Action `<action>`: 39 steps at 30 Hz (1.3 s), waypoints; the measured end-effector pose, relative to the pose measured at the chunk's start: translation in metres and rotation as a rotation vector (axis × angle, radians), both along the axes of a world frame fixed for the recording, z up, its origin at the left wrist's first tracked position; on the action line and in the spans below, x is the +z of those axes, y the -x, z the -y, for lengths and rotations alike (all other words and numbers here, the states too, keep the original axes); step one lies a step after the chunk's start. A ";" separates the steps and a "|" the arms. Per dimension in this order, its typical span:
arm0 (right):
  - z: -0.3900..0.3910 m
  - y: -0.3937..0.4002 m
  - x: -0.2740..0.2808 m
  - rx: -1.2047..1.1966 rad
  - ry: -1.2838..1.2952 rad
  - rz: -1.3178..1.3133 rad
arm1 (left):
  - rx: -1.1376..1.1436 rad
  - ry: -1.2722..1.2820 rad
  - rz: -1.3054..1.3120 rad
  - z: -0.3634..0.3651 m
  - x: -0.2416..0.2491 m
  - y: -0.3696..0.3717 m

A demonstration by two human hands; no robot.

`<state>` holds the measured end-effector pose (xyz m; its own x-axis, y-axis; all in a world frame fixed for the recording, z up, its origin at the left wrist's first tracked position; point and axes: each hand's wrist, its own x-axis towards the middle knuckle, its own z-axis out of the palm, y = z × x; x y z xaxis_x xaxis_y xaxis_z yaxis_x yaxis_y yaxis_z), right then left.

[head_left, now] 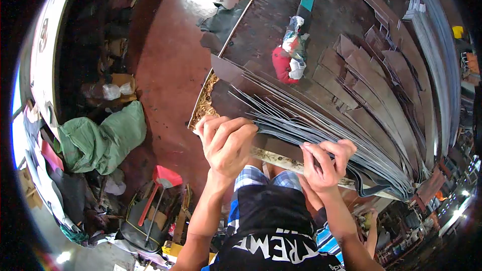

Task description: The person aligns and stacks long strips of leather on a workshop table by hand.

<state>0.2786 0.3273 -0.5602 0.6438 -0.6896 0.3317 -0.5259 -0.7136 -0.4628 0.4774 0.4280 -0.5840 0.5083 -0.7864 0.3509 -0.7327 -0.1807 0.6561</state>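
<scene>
My left hand (226, 143) is closed, fingers curled over the near left end of a bundle of thin grey strips (301, 115) on the table. To its right, my right hand (326, 163) is closed in a pinch at the bundle's near edge. A dark strip (281, 145) runs between both hands; its ends are hidden under my fingers. Farther back lies a knife (293, 50) with a teal-and-grey blade and a handle wrapped in red and white rag.
Brown sheet pieces (371, 80) and long grey strips (434, 60) fan out at the right. The dark table's left corner (205, 103) is chipped. A green sack (103, 138) and a red dustpan (167, 175) are at the left. Black scraps (226, 20) lie beyond the table edge.
</scene>
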 end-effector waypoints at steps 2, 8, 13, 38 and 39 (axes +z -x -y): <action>0.001 -0.001 0.001 0.002 -0.009 0.004 | 0.002 -0.001 0.001 -0.002 -0.004 0.001; 0.002 0.001 -0.001 0.024 0.004 -0.006 | 0.012 -0.004 -0.006 0.000 -0.003 0.002; 0.001 0.001 -0.001 0.022 -0.006 -0.002 | 0.035 -0.054 -0.059 -0.002 0.004 0.003; 0.000 0.003 -0.006 0.021 -0.018 0.009 | -0.096 -0.042 0.150 0.000 0.004 -0.004; 0.001 0.002 -0.005 0.024 -0.019 0.016 | -0.101 -0.027 0.124 -0.003 0.002 -0.003</action>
